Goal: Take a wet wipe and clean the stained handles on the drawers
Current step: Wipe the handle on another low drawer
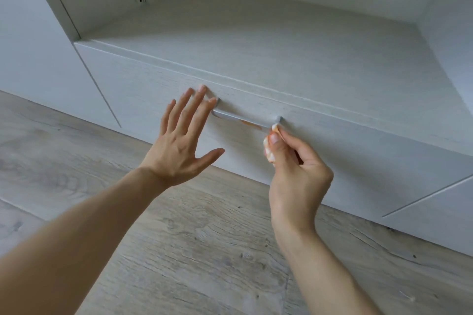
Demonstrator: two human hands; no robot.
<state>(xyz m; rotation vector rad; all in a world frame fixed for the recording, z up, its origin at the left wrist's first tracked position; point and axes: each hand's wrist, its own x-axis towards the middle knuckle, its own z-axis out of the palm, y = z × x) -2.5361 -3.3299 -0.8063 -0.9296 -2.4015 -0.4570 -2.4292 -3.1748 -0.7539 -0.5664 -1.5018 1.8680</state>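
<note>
A view from above and in front of a low white cabinet, looking down along two bare forearms that reach toward one drawer front [158, 89]. The drawer front is pale, with a faint wood grain, and carries a single slim metal bar handle [245, 120] that runs slightly downhill from left to right. One orange-brown stain shows on the handle, toward its right half.

The left hand [181, 135] is spread flat, all five fingers straight and apart, grasping nothing. Its fingertips [202, 89] rest against the drawer front at the left end of the handle, and the index finger lies right beside the handle's left post.

The right hand [297, 161] pinches one crumpled white wet wipe [271, 147] between the thumb and curled fingers. The wipe bears orange smears and bunches out to the left of the thumb. Its upper tip touches the right end of the handle, just beside the right post.

Above the drawer is one open recess in the cabinet, with a flat white shelf [281, 54] as its floor and white walls at the back and sides. A small dark mark shows on the recess's left inner wall. To the left stands a plain white cabinet panel [38, 59]. At the lower right, a seam marks off a second white panel [440, 210]. Below everything runs a floor [192, 238] of grey-brown wood-look planks with knots and grain lines.
</note>
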